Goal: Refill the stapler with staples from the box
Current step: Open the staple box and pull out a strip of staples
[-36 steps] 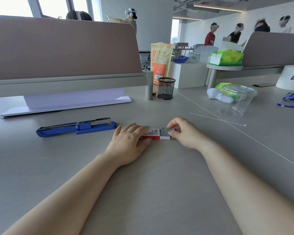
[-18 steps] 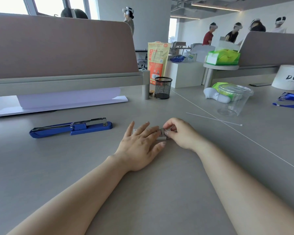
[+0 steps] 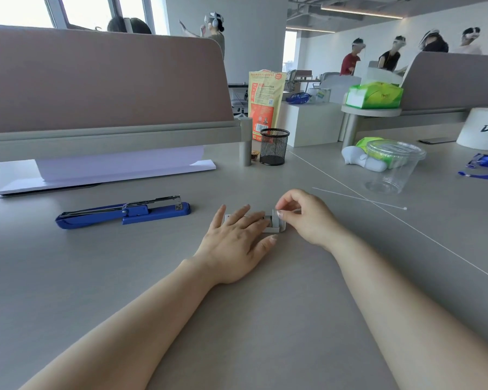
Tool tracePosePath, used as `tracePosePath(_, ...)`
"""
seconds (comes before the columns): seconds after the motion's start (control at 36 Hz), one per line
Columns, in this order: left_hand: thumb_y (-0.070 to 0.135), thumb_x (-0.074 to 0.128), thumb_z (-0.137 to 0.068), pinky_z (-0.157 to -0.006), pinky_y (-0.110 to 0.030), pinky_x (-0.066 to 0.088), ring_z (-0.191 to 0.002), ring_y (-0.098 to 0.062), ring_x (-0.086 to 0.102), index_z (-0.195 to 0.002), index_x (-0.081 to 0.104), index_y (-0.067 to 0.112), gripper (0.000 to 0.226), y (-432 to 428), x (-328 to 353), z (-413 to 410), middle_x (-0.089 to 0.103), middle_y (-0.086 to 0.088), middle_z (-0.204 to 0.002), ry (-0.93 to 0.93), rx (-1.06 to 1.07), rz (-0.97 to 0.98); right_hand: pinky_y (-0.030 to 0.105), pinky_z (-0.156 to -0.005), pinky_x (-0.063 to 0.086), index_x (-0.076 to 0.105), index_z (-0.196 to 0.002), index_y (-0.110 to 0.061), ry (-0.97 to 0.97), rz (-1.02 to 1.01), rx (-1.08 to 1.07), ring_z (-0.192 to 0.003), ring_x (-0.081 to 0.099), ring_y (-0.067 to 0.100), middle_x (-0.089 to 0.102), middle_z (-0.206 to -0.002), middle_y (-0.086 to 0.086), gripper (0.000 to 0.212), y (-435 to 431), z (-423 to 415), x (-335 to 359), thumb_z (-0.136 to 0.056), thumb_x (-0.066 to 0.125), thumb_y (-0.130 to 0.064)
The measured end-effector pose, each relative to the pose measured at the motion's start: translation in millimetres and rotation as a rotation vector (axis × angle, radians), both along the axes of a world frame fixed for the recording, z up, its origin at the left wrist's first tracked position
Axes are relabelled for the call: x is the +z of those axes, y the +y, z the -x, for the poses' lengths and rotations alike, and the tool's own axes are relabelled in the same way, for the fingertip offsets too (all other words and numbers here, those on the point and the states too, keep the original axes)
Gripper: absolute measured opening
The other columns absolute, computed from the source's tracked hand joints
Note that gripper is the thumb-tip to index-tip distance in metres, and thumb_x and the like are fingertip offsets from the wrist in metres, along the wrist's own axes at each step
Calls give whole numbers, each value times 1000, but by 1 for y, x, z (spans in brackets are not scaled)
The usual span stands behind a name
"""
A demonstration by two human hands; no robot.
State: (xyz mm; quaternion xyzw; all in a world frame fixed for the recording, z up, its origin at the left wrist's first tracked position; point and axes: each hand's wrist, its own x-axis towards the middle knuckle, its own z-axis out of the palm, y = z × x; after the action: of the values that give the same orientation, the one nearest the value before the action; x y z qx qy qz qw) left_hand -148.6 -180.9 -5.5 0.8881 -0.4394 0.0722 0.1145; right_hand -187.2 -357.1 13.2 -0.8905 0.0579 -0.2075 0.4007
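Observation:
The blue stapler (image 3: 124, 212) lies on the grey desk to the left, its metal magazine exposed on top. The small staple box (image 3: 276, 225) sits in the middle of the desk. My left hand (image 3: 238, 240) lies flat on the box and presses it down, covering most of it. My right hand (image 3: 304, 216) is at the box's right end, thumb and forefinger pinched on the open end flap. The staples inside are hidden.
A black mesh pen cup (image 3: 274, 146) and an orange pouch (image 3: 264, 104) stand behind. A clear plastic cup (image 3: 392, 167) and a thin white stick (image 3: 358, 197) lie to the right. A white paper stack (image 3: 110, 173) rests under the desk divider (image 3: 104, 88).
My left hand slid right over the box and now covers most of it. My right hand's fingers rose slightly at the box's end flap.

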Motion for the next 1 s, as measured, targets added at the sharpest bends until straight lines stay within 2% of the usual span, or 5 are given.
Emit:
tracePosePath(0.22, 57, 17, -92, -118, -45, -4, -145, -8, 5, -143, 27, 31, 58, 1, 0, -1, 23, 16, -154, 13, -6, 17, 5, -64, 41, 57, -86, -22, -40, -215, 64, -73, 52, 5, 58, -81, -5, 16, -1, 2, 3, -84, 61, -7)
tracePosePath(0.36, 57, 18, -92, -119, -44, -3, -145, -7, 8, -142, 29, 30, 58, 1, 0, -2, 24, 15, -154, 20, 5, 46, 27, -88, 46, 59, -82, -24, -29, -468, 38, -82, 60, 11, 61, -87, -2, 18, -5, 1, 5, -86, 57, -6)
tracePosePath(0.47, 56, 27, -91, -119, -40, 2, -143, -9, 17, -140, 31, 31, 54, 3, 1, -2, 30, 13, -152, 7, 48, 108, 28, -84, 49, 57, -82, -19, -30, -594, 7, -84, 60, 18, 60, -86, 0, 20, -10, 1, 8, -88, 52, -2)
tracePosePath(0.78, 49, 47, -87, -105, -34, 31, -127, -21, 39, -130, 46, 27, 49, 17, 6, -5, 45, 5, -137, 50, 236, 188, 31, -82, 52, 56, -89, -13, 45, -584, 3, -79, 61, 20, 59, -86, 5, 15, -5, 1, 5, -88, 48, -1)
tracePosePath(1.0, 49, 48, -87, -103, -35, 36, -123, -22, 38, -128, 50, 27, 46, 17, 7, -3, 45, 3, -132, 77, 249, 192, 24, -77, 44, 58, -91, -21, 69, -304, 21, -81, 54, 12, 57, -87, -2, 15, 4, 0, -5, -87, 50, -9)
